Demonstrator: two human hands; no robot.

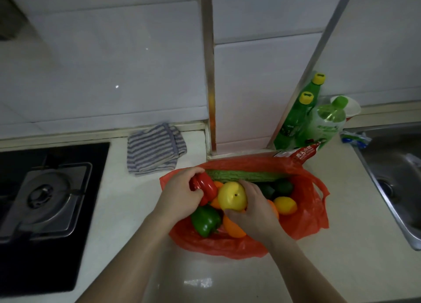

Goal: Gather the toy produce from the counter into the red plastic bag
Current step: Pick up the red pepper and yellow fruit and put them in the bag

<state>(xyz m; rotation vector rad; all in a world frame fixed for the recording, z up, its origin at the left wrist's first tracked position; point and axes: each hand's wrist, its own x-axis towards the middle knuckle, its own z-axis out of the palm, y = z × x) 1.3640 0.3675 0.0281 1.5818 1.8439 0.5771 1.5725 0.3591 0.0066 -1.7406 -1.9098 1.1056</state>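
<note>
The red plastic bag (305,220) lies open on the pale tabletop (127,211), in front of the tiled wall corner, and most of the toy produce sits inside it. The left hand (180,195) has its grip clamped on a red pepper (205,186) at the bag's left edge. The right hand (255,214) has its grip closed around a yellow apple (232,195), held over the middle of the bag. Below them in the bag lie a green pepper (206,220) and an orange piece (232,228); a lemon (286,205) rests at the right, dark green fruit (282,186) behind it, and a long bumpy green gourd (241,175) runs along the far side. A striped cloth (155,149) lies near the stove (45,202) at the left; green bottles (303,111) stand by the sink (391,166) at the right.
</note>
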